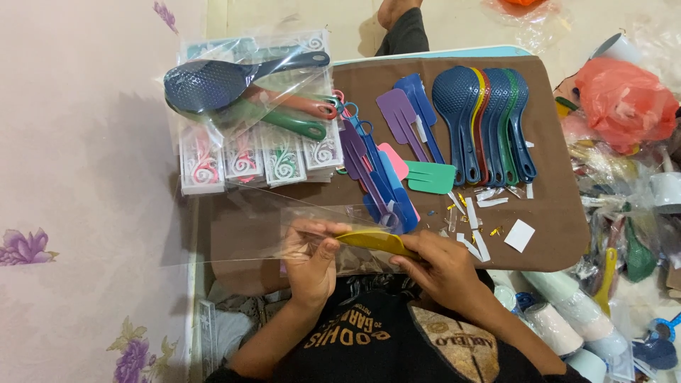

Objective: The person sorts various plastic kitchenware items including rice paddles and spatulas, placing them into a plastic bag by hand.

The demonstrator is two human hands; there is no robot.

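Head view, both hands [312, 259] [440, 266] grip yellow spatula [376, 242]

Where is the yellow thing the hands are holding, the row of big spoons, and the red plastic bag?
yellow spatula [376, 242], head view, on its flat blade between the two hands.
row of rice spoons [489, 99], head view, on the dotted bowl of a blue one.
red plastic bag [624, 99], head view, on its crumpled middle.

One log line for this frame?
left hand: holds clear bag | right hand: slides yellow spatula in | brown table
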